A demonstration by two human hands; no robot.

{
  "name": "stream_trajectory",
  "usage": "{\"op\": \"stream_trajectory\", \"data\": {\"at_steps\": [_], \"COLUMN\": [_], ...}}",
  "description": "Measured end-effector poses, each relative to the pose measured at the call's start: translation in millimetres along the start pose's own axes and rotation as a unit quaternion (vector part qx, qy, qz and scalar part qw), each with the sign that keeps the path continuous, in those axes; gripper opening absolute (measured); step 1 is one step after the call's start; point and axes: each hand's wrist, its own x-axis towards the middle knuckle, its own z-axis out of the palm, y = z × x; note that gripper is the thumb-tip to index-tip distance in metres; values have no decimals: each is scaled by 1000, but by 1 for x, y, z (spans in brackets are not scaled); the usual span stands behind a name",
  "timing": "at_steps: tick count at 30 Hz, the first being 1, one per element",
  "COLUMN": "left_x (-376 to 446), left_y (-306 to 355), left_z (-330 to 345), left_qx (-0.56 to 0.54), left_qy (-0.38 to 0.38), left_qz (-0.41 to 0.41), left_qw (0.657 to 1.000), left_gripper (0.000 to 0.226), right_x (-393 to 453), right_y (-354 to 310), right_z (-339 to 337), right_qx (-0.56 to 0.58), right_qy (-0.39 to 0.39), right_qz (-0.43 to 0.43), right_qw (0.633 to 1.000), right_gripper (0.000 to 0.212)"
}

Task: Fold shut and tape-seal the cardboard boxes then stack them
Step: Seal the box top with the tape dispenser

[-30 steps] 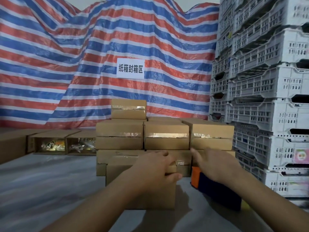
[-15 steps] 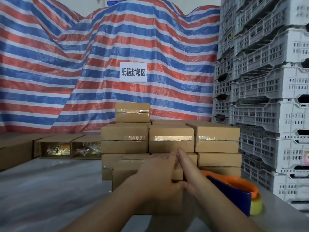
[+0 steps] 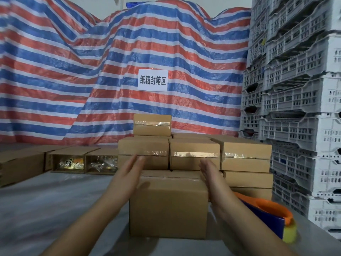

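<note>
A closed brown cardboard box [image 3: 168, 209] stands in front of me on the grey table [image 3: 46, 209], with clear tape along its top. My left hand [image 3: 127, 174] lies flat against its left side with straight fingers. My right hand [image 3: 210, 174] mirrors it against the right side, fingers straight too. Behind the box rises a stack of taped boxes [image 3: 193, 154], with one single box [image 3: 152, 124] on top. An orange and blue tape dispenser [image 3: 267, 217] lies on the table to the right of my right forearm.
Open boxes with packets inside [image 3: 83, 161] line the left back of the table. White plastic crates [image 3: 295, 108] tower at the right. A striped tarp [image 3: 73, 71] with a paper sign [image 3: 152, 80] hangs behind.
Both hands have left the top of the box, where they pressed together, and moved apart to its left and right sides. The view has moved closer.
</note>
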Motion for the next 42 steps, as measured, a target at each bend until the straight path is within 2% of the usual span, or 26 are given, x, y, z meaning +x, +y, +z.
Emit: {"op": "stream_trajectory", "data": {"at_steps": [2, 5, 9, 11, 13, 16, 18, 21, 25, 30, 36, 40, 42], "left_x": [-4, -12, -20, -23, -27, -31, -34, -38, -42, -47, -53, -53, -50], "left_y": [-18, -35, -33, -33, -37, -39, -41, -50, -51, -44, -40, -38, -25], "left_z": [6, 14, 18, 19, 17, 6, -3, -8, -9, -1, -1, 0, 2], "left_qx": [-66, -159, -202, -207, -221, -169, -112, -121, -150, -108, -79, -82, -86], "left_qy": [-25, -20, 7, 2, -20, -59, -79, -129, -145, -87, -91, -55, -23], "left_qz": [-95, -167, -218, -233, -245, -197, -159, -135, -113, -92, -79, -57, -34], "left_qw": [993, 973, 955, 950, 944, 964, 978, 975, 971, 986, 990, 993, 995], "left_gripper": [75, 66, 44, 51, 76, 103, 110, 114, 94, 72, 81, 79, 71], "right_x": [-6, -9, -20, -23, -29, -42, -49, -52, -54, -51, -50, -54, -58], "right_y": [4, 9, 19, 25, 25, 28, 30, 29, 31, 35, 45, 43, 31], "right_z": [8, 8, 9, 11, 13, 4, -2, 0, 4, 1, 2, 3, 4], "right_qx": [18, 70, 123, 134, 130, 79, 2, -97, -144, -148, -165, -166, -163], "right_qy": [-2, 13, 33, 54, 61, 18, 4, -5, -57, -47, -23, -5, 22], "right_qz": [10, 41, 95, 135, 145, 104, 41, -2, -41, -55, -59, -91, -126], "right_qw": [1000, 997, 987, 980, 979, 991, 999, 995, 987, 986, 984, 982, 978], "right_gripper": [63, 36, 46, 58, 70, 77, 73, 78, 96, 88, 100, 90, 80]}}
